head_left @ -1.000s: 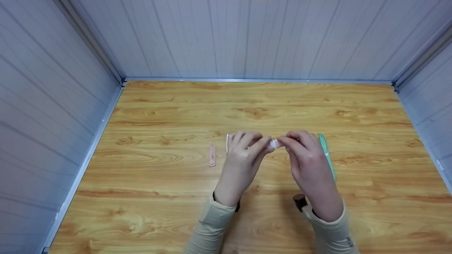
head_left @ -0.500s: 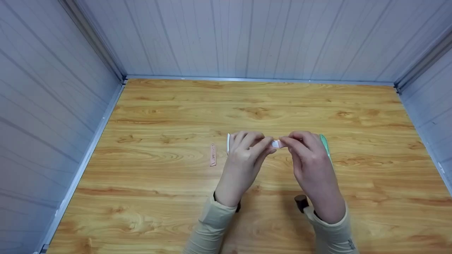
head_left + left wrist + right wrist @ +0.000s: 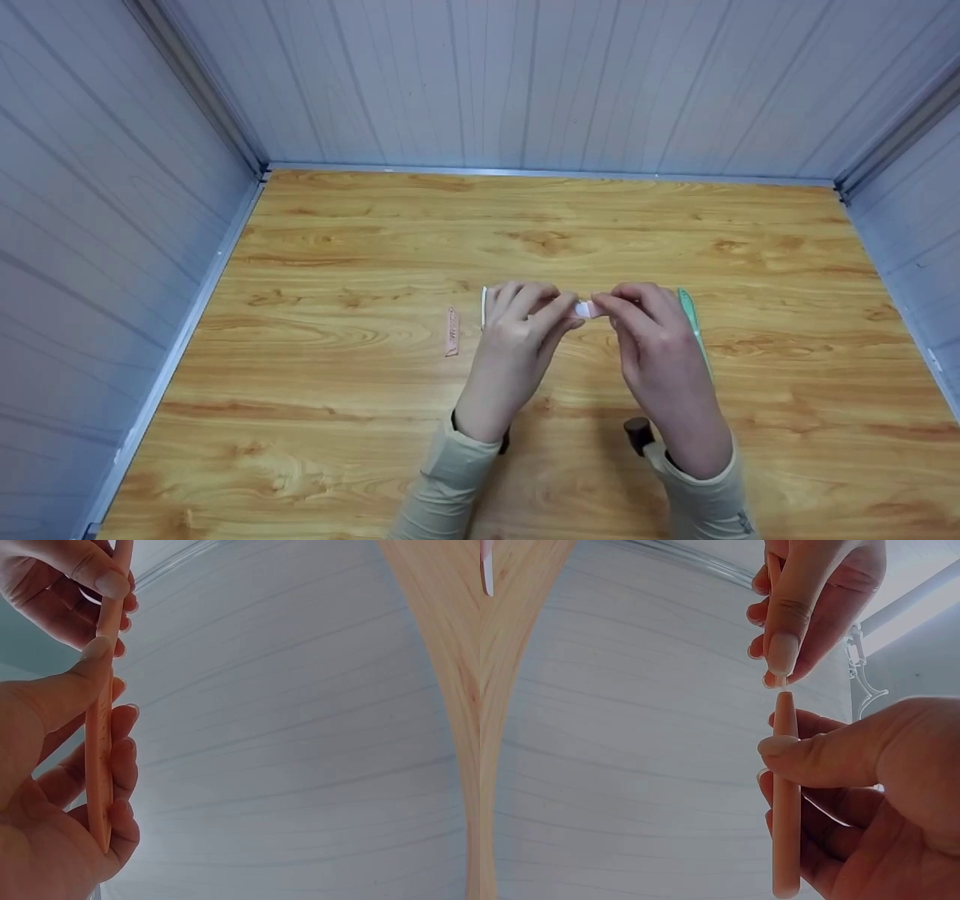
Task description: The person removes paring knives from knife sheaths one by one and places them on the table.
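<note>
Nearest are two pale sleeves point(image 3: 442, 480), with a dark knob point(image 3: 637, 435) under the right wrist. Beyond the cuffs are two hands, raised over one wooden table point(image 3: 337, 420). The right hand point(image 3: 664, 352) pinches a peach handle point(image 3: 786, 840), thumb on one side, fingers behind. The left hand point(image 3: 517, 337) has its thumb and curled fingers round a peach strip point(image 3: 97, 757). Handle and strip lie end to end between the hands, one narrow pale bit point(image 3: 782, 684) showing at the joint. Three more things lie on the table: one pink strip with dark marks point(image 3: 452, 332) left of the left hand, one white strip point(image 3: 484, 307) just beside its fingers, and one green stick point(image 3: 687, 307), partly hidden by the right hand. Farthest stand three panelled walls point(image 3: 495, 90).
</note>
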### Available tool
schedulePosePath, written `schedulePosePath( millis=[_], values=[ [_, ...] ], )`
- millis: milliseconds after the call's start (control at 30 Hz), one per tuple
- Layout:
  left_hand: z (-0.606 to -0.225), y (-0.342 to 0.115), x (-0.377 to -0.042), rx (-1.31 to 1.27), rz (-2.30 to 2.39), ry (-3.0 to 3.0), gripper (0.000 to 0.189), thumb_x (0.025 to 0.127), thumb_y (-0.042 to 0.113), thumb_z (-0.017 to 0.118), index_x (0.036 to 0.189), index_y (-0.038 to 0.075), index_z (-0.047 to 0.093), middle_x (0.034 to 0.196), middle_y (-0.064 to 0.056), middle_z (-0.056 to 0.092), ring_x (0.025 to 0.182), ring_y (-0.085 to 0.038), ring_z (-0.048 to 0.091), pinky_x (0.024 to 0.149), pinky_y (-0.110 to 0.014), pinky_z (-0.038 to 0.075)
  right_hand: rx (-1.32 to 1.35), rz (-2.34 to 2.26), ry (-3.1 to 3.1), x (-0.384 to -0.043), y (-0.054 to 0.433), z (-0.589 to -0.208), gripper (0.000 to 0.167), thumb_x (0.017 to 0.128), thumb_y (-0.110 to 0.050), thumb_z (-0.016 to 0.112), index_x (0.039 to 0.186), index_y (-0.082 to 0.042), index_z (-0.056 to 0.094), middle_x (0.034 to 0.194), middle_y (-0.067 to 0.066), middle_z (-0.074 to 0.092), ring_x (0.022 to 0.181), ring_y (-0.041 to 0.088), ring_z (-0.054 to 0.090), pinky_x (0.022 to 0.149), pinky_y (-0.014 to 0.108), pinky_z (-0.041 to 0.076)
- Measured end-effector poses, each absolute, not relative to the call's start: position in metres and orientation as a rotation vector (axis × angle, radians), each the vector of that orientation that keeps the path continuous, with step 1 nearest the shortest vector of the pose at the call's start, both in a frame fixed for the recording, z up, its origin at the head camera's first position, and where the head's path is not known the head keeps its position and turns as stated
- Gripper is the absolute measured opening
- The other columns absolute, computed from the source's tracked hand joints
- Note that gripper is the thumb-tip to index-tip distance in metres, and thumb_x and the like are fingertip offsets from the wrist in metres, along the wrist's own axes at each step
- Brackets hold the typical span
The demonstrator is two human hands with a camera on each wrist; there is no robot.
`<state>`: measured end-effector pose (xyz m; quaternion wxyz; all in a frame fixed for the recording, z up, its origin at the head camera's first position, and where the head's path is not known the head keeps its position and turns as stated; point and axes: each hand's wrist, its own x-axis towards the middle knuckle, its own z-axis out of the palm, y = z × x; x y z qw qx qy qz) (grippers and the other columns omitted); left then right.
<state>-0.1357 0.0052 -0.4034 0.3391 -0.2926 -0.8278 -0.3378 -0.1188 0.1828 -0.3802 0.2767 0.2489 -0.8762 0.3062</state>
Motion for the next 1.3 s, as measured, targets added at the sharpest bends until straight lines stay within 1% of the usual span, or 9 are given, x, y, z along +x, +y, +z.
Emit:
schedulePosePath(
  millis=[267, 467, 667, 833, 1100, 1300],
  values=[
    [-0.4042, 0.0049, -0.1354, -0.767, -0.915, -2.155, 0.018, 0.089, 0.022, 0.067, 0.104, 0.011, 0.071, 0.099, -0.001, 0.061, 0.092, -0.018, 0.052, 0.086, -0.036, 0.037, 0.667, 0.866, -2.317, -0.1196, 0.1813, -0.3802, 0.027, 0.084, 0.016, 0.062, 0.104, 0.001, 0.072, 0.099, 0.009, 0.06, 0.09, 0.028, 0.053, 0.077, 0.035, 0.043],
    [-0.4044, 0.0044, -0.1346, -0.758, -0.911, -2.166, 0.018, 0.089, 0.022, 0.067, 0.103, 0.011, 0.072, 0.099, -0.001, 0.061, 0.093, -0.018, 0.052, 0.086, -0.037, 0.037, 0.67, 0.844, -2.33, -0.1188, 0.181, -0.3805, 0.026, 0.085, 0.013, 0.062, 0.105, 0.0, 0.071, 0.099, 0.009, 0.06, 0.09, 0.027, 0.053, 0.078, 0.034, 0.044],
    [-0.4029, 0.0044, -0.1342, -0.756, -0.892, -2.171, 0.019, 0.09, 0.024, 0.066, 0.103, 0.011, 0.072, 0.099, 0.0, 0.06, 0.093, -0.018, 0.052, 0.086, -0.037, 0.037, 0.671, 0.86, -2.312, -0.1192, 0.1802, -0.38, 0.027, 0.084, 0.015, 0.062, 0.104, 0.001, 0.072, 0.098, 0.01, 0.06, 0.089, 0.029, 0.053, 0.077, 0.037, 0.043],
    [-0.4026, 0.0048, -0.1347, -0.762, -0.887, -2.156, 0.02, 0.09, 0.024, 0.066, 0.104, 0.011, 0.072, 0.099, 0.0, 0.06, 0.092, -0.017, 0.051, 0.086, -0.036, 0.037, 0.673, 0.83, -2.331, -0.1195, 0.181, -0.3791, 0.025, 0.085, 0.013, 0.062, 0.105, 0.0, 0.072, 0.098, 0.009, 0.06, 0.09, 0.027, 0.053, 0.078, 0.034, 0.044],
    [-0.4018, 0.0053, -0.1357, -0.754, -0.896, -2.15, 0.021, 0.09, 0.025, 0.066, 0.103, 0.011, 0.072, 0.098, 0.0, 0.061, 0.09, -0.017, 0.052, 0.086, -0.037, 0.036, 0.683, 0.835, -2.318, -0.1204, 0.1811, -0.3787, 0.029, 0.083, 0.017, 0.062, 0.105, 0.001, 0.071, 0.099, 0.01, 0.06, 0.09, 0.028, 0.053, 0.078, 0.036, 0.043],
    [-0.4036, 0.0056, -0.1356, -0.76, -0.911, -2.152, 0.02, 0.089, 0.024, 0.067, 0.103, 0.011, 0.072, 0.099, 0.0, 0.061, 0.092, -0.017, 0.052, 0.085, -0.036, 0.037, 0.674, 0.856, -2.303, -0.1192, 0.1811, -0.3804, 0.027, 0.084, 0.015, 0.062, 0.104, 0.0, 0.072, 0.099, 0.009, 0.06, 0.09, 0.028, 0.053, 0.077, 0.035, 0.042]
  ],
)
